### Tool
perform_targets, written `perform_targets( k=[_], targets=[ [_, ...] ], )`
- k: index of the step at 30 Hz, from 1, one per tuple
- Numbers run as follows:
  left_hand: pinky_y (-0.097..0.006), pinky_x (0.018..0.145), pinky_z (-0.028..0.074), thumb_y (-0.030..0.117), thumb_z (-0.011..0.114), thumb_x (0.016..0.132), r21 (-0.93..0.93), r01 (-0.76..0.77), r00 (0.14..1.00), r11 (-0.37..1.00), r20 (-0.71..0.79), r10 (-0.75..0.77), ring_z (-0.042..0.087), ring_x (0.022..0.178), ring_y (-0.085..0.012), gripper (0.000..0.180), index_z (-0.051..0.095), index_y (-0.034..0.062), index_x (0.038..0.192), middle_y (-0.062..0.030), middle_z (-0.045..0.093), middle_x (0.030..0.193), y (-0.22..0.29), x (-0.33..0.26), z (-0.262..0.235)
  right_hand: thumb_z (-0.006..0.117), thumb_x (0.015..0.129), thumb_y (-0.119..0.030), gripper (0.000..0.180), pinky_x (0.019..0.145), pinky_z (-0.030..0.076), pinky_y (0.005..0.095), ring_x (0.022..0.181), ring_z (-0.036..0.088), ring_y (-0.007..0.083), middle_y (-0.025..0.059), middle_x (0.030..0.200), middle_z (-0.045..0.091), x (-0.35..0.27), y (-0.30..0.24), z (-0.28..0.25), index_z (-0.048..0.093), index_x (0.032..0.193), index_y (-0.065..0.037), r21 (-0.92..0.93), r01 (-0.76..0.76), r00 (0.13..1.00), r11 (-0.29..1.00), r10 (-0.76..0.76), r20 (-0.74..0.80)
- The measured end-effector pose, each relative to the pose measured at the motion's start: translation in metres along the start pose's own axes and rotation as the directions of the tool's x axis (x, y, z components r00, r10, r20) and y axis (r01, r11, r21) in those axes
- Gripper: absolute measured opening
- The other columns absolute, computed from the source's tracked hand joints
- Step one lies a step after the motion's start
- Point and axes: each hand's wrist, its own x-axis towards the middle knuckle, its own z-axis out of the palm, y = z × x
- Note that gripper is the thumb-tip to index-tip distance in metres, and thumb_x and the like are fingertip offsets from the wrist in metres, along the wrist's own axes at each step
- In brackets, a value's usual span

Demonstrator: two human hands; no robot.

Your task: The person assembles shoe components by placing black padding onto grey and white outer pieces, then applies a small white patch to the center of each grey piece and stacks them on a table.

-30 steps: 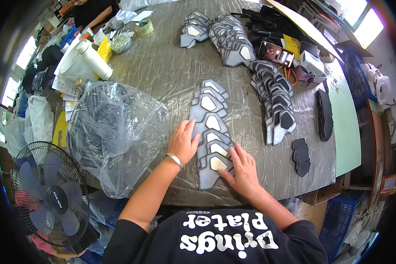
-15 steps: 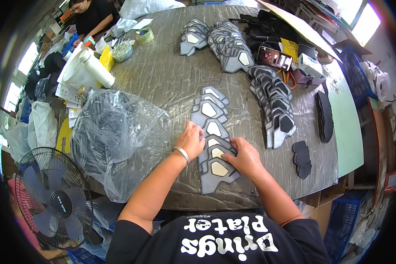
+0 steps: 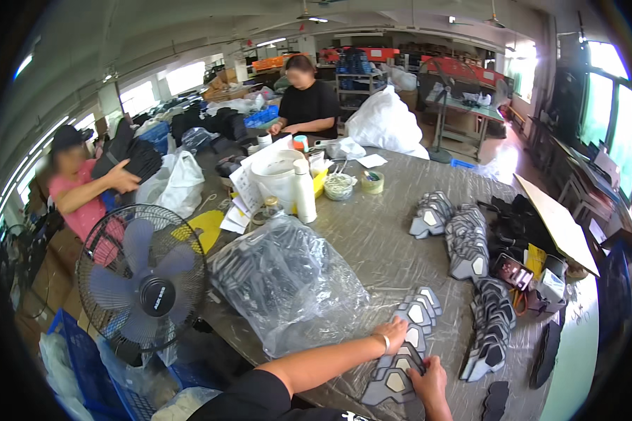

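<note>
A slanting row of overlapping grey padded pieces with pale centre patches [image 3: 396, 381] lies on the table in front of me. My left hand [image 3: 392, 337] rests on the row's left side around its middle, with the fingers stretched forward against the pieces. Lower down on the right side is my right hand [image 3: 430, 382], its thumb and fingers apart and touching the edge of the row. Parts of the middle pieces are hidden under my hands.
Further rows of similar pieces [image 3: 490, 326] lie to the right, beside black pads [image 3: 545, 354]. A clear plastic bag [image 3: 295, 281] is at the left, near a fan [image 3: 144, 277]. A white bottle [image 3: 304, 191] stands behind it. Two people work beyond the table.
My view has lifted and swung left, so the room and a second person now show. My hands stay at the row of pieces, which appears lower and further right.
</note>
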Motion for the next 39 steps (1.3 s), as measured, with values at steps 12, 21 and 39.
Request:
perform_targets(
  k=[12, 21, 39],
  targets=[
    [-0.033, 0.066, 0.053, 0.017, 0.071, 0.080, -0.440, -0.120, 0.992, 0.890, -0.084, 0.093, 0.068, 0.070, -0.0189, 0.018, 0.073, 0.0009, 0.088, -0.0115, 0.072, 0.079, -0.073, 0.036, -0.053, 0.075, 0.080, -0.017, 0.047, 0.084, 0.052, 0.0416, 0.095, 0.067, 0.0351, 0.0185, 0.109, 0.068, 0.032, -0.052, -0.013, 0.059, 0.123, -0.004, 0.247, -0.035, 0.989, 0.968, -0.002, 0.148],
    [-0.035, 0.071, 0.054, 0.016, 0.077, 0.078, -0.309, 0.000, 0.971, 0.951, -0.228, -0.074, 0.068, 0.076, -0.0244, 0.018, 0.069, 0.0019, 0.086, -0.0118, 0.069, 0.082, -0.049, 0.010, -0.034, 0.073, 0.084, -0.020, 0.049, 0.081, 0.052, 0.0435, 0.089, 0.066, 0.0377, 0.0162, 0.118, 0.060, 0.045, -0.038, -0.011, 0.057, 0.128, -0.003, 0.047, 0.163, 0.981, 0.986, -0.167, 0.098],
    [-0.039, 0.078, 0.049, 0.001, 0.060, 0.086, -0.053, -0.357, 0.805, 0.933, -0.523, 0.278, 0.058, 0.092, -0.0309, 0.030, 0.068, 0.0046, 0.116, -0.0099, 0.060, 0.103, -0.039, -0.050, 0.006, 0.077, 0.079, -0.019, 0.046, 0.080, 0.052, 0.0446, 0.098, 0.064, 0.0363, 0.0145, 0.115, 0.056, 0.019, -0.044, -0.016, 0.057, 0.118, -0.007, -0.059, 0.140, 0.988, 0.988, -0.135, 0.081]
  ],
)
